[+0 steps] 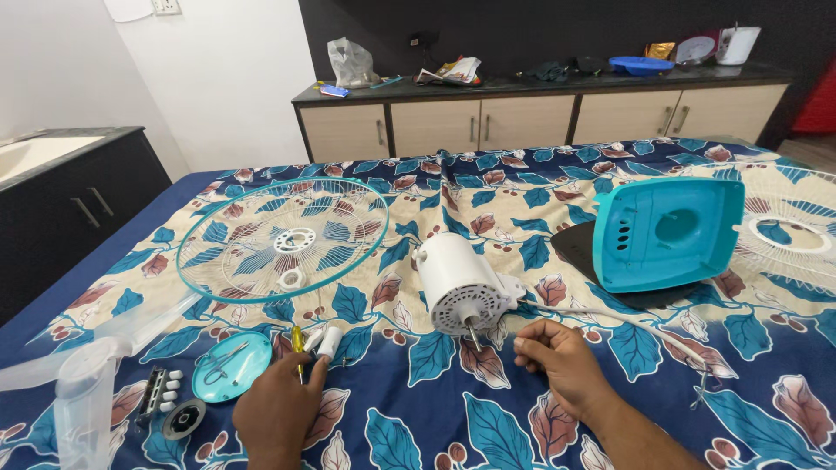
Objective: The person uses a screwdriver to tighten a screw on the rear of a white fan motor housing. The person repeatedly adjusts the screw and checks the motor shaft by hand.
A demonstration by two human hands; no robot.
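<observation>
A white fan motor (456,283) lies on the leaf-patterned bedsheet (418,392), its metal shaft pointing toward me. My right hand (557,361) rests just right of the shaft, fingers curled, nothing visibly held. My left hand (280,407) lies on the sheet, its fingers touching a yellow-handled screwdriver (298,342) and a small white plastic part (329,341); whether it grips them is unclear. A teal-rimmed wire fan guard (282,238) lies beyond the left hand.
A teal fan base (666,233) stands at the right on a black plate, a second white guard (788,231) behind it. A teal round cap (231,365), switch parts (161,392) and a clear fan blade (83,392) lie at the left. Cabinets stand behind.
</observation>
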